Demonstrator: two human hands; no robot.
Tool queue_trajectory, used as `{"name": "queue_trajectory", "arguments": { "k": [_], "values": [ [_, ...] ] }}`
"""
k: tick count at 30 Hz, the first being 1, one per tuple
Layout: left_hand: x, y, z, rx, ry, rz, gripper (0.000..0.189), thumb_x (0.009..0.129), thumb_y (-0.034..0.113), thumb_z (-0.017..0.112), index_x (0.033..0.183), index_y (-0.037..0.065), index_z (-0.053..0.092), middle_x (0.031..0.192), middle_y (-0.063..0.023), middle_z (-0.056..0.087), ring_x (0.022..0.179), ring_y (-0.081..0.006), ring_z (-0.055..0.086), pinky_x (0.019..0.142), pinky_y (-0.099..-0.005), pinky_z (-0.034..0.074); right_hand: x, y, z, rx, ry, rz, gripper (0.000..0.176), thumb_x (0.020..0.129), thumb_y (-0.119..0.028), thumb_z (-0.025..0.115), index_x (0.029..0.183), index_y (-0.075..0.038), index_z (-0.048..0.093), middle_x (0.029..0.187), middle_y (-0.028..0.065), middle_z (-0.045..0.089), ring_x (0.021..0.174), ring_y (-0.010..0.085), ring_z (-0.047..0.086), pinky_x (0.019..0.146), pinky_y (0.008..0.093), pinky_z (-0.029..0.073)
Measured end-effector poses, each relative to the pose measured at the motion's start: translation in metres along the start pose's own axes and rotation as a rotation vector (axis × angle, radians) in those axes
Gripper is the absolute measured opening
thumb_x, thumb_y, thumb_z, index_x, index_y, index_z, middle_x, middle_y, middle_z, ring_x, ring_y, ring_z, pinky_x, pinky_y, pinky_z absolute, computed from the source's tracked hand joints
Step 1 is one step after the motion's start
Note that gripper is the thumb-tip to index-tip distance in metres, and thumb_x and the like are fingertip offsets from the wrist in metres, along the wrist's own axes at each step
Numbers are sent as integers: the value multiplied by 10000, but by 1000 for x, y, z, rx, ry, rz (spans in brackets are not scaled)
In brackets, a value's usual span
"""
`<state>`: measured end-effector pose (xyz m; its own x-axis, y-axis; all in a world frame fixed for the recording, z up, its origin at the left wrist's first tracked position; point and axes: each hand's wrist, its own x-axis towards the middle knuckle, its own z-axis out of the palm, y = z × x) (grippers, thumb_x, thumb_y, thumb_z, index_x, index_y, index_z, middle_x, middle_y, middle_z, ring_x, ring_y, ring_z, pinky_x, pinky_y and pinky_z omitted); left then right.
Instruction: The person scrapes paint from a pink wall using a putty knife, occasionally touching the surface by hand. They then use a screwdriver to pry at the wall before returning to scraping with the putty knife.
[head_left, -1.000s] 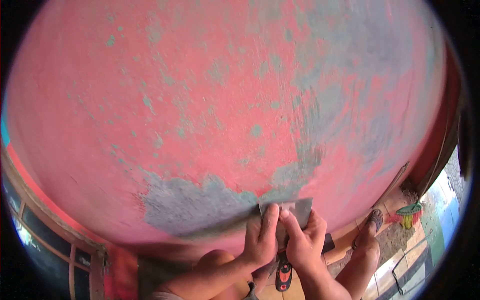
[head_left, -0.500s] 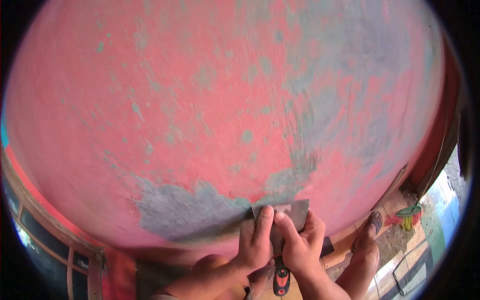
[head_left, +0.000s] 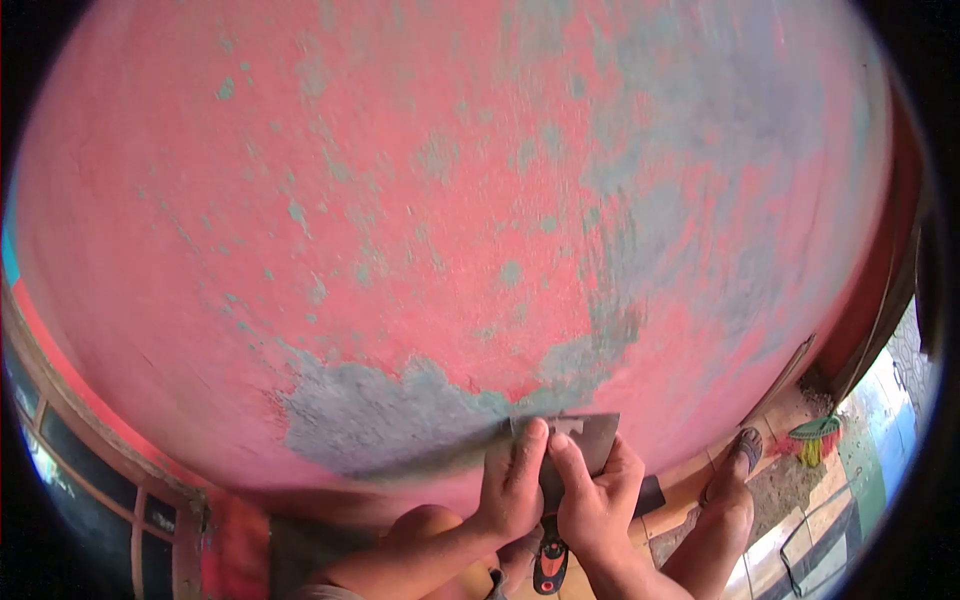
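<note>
Window (head_left: 85, 470) stands beside the lower left edge of the pink wall (head_left: 420, 200). Grey patch (head_left: 370, 412) spreads low on this wall, and the left hand (head_left: 510, 497) is the nearer one to it. This hand grips the left side of a scraper (head_left: 596, 436), the thumb on its blade. The wide edge lies crosswise and faces the wall, the handle points down; contact I cannot tell. The right hand (head_left: 598, 510) grips the right side. Farther right are a foot (head_left: 746, 452) and a broom (head_left: 815, 436).
</note>
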<state>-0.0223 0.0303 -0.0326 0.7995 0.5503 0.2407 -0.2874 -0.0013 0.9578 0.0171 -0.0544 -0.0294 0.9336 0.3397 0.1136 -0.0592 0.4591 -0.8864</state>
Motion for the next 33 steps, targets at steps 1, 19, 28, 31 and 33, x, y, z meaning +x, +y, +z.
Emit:
{"name": "queue_trajectory", "arguments": {
  "k": [1,19,28,31,33],
  "values": [
    [0,-10,-4,23,-3,18,408,1090,278,397,890,8,628,799,21,601,763,-60,529,656,-254,452,1,4,-2,-10,4,-7,151,930,-74,686,988,64,670,886,59,711,808,82,610,716,241,498],
    [-2,-30,-8,-16,106,-12,323,1060,255,484,904,27,651,854,20,632,817,-83,584,672,-286,465,0,8,3,24,35,-28,146,924,-125,668,969,14,662,800,14,648,674,100,559,604,265,447],
    [-5,-53,-25,-261,-61,-185,440,1078,379,358,1208,54,624,1155,-93,641,1097,-209,577,1002,-352,423,-3,-8,-1,120,-81,12,125,969,-127,606,1010,-14,641,740,-30,584,593,43,487,497,221,364],
    [-7,-47,-22,-226,-20,-169,357,1071,325,439,1058,26,632,1002,-44,645,930,-135,595,784,-317,477,-4,1,1,24,7,4,160,928,-109,655,1006,30,662,838,15,658,718,80,569,634,248,453],
    [-9,-29,-3,-124,160,-80,362,1074,295,450,980,5,645,932,-13,644,890,-111,593,723,-295,480,-4,-2,2,-28,40,38,159,900,-88,679,981,49,676,888,40,699,790,100,614,706,261,498]
  ]
}}
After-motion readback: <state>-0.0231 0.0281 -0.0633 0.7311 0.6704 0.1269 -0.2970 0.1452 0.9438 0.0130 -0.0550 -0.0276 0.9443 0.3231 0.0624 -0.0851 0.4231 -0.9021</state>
